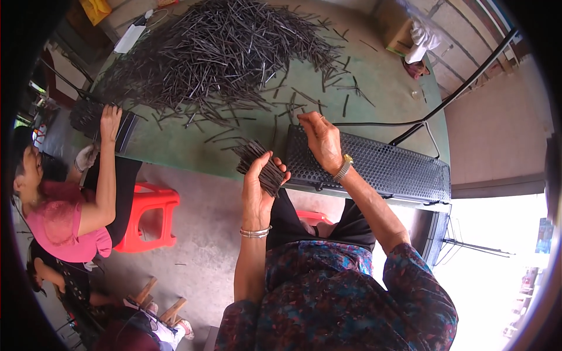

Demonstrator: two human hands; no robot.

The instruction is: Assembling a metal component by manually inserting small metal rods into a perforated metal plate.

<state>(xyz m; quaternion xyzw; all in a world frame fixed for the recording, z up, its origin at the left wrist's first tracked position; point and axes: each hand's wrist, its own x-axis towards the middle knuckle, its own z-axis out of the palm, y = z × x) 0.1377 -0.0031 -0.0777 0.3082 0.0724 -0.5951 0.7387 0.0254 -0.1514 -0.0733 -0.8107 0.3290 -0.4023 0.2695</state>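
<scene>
My left hand (258, 182) is closed round a bundle of thin dark sticks (254, 157), their ends fanning out past the table's front edge. Just right of it, my right hand (323, 143) is over the left end of a long black metal rack (380, 161) full of small round holes. Its thumb and fingertips are pinched together, and whatever they hold is too small to make out. A large heap of the same dark sticks (228, 52) covers the far part of the green table (181, 152), with loose ones scattered toward my hands.
At the left a co-worker in pink (64, 219) works at a similar dark rack (127, 131). A red plastic stool (149, 219) stands between us. A black bar (468, 82) slants across the right side. A cardboard box (391, 29) and white bag (422, 42) sit at the far right corner.
</scene>
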